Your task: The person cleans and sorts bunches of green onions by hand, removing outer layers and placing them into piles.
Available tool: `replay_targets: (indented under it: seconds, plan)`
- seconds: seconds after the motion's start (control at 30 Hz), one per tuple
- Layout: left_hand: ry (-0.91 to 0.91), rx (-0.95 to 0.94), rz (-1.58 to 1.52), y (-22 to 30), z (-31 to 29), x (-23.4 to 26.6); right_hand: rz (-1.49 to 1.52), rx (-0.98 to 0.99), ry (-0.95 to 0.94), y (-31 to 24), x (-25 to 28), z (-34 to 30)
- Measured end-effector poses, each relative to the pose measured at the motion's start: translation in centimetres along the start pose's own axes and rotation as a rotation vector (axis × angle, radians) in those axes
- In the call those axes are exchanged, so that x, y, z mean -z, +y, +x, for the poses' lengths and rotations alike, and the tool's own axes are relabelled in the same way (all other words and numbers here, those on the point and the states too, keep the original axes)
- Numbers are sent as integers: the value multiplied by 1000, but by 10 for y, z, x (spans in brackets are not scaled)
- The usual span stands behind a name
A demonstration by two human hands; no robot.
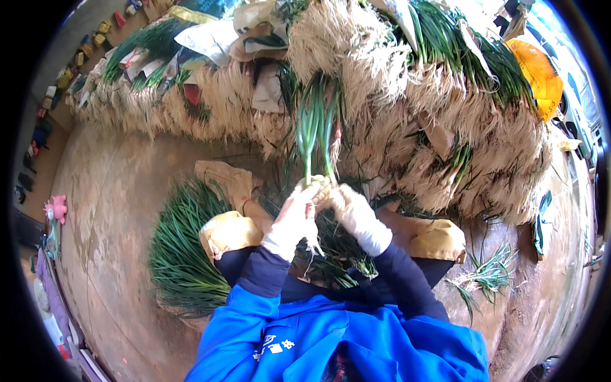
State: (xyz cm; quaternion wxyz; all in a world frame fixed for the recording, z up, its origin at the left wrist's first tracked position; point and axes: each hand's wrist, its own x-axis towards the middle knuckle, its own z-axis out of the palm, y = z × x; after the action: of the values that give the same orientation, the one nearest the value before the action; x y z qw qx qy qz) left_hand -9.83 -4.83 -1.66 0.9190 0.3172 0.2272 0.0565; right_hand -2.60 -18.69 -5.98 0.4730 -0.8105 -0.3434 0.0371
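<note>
Both my hands wear pale gloves and meet in front of me at the middle of the head view. My left hand (298,213) is closed round green onions (310,137), their long green leaves pointing away from me and pale roots hanging below the palm. Close beside it, my right hand (350,207) is closed with its fingertips at the stem of another green onion (328,137). The exact grip of the fingers is partly hidden. Under my forearms, between my knees, lie loose green leaves and scraps (331,245).
A tall heap of bundled green onions (375,76), roots outward, spans the far side. Left of my knee lies a large green onion pile (188,248). A small bunch (490,274) rests on the floor at right. A yellow bag (538,76) tops the heap; a pink toy (57,208) stands far left.
</note>
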Motion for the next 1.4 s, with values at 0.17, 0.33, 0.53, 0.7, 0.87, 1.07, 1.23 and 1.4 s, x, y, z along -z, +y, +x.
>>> replay_targets:
  seconds: [0.17,0.33,0.53,0.7,0.87,1.07,1.23,1.4]
  plan:
    - [-39,-9,30,-27,-3,16,268,-213,-498,-15,42,-14]
    - [23,36,207,-34,-7,7,753,-538,-76,-12,19,51]
    - [-46,-121,191,-13,-21,15,1090,-747,-164,21,-21,22]
    - [82,-15,144,-37,-12,17,861,-538,-19,2,-5,43]
    - [-87,-17,32,-28,-18,13,835,-691,-161,62,-45,16]
    - [-108,184,-294,-7,-32,8,1856,-729,-552,26,-10,18]
    - [-389,456,-586,-23,-18,14,1785,-741,-364,17,-5,31]
    - [-469,614,-617,-22,-14,36,2054,-554,-655,16,-16,33]
